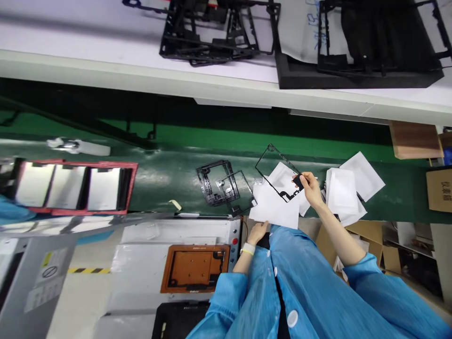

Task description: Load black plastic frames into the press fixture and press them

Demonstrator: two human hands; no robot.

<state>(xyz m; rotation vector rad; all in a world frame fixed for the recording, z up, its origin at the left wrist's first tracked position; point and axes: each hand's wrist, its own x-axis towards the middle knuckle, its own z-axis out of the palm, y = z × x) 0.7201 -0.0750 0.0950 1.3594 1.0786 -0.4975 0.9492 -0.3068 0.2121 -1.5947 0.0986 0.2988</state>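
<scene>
My right hand (310, 188) is closed on one corner of a thin black frame (281, 155), holding it tilted above white sheets on the green bench. My left hand (258, 232) is at the bench's front edge, its fingers on the near edge of a white sheet (273, 207). Just left of the sheet lie a stack of black frames (216, 181) and another thin black frame (253, 202) that overlaps it. More white sheets (342, 190) sit to the right of my right hand.
A red tray (132, 186) with silvery panels stands at the left. An orange fixture (197, 266) is on a machine below left. The upper shelf (141, 75) bears black frames and a black box. Cardboard boxes (439, 188) are at the right.
</scene>
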